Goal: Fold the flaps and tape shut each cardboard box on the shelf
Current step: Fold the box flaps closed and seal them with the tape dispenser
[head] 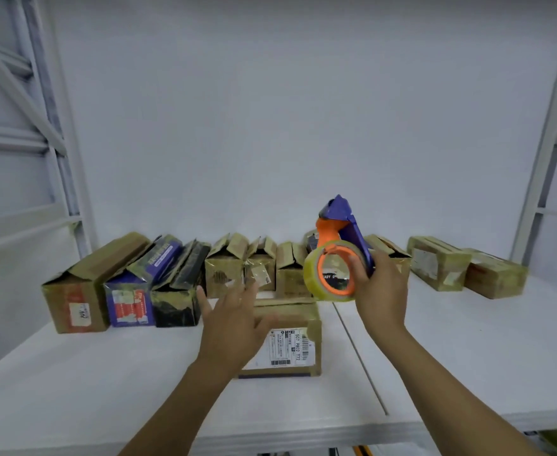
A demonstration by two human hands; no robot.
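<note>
A closed cardboard box with a white shipping label lies near the front of the white shelf. My left hand hovers over its left part with fingers spread, partly hiding it. My right hand grips a blue and orange tape dispenser with a roll of clear tape, held up above the box's right end. Behind stands a row of several boxes with raised flaps.
A brown box, a purple box and a dark box stand at the back left. Two taped boxes lie at the back right. Shelf uprights flank both sides. A seam runs across the shelf board.
</note>
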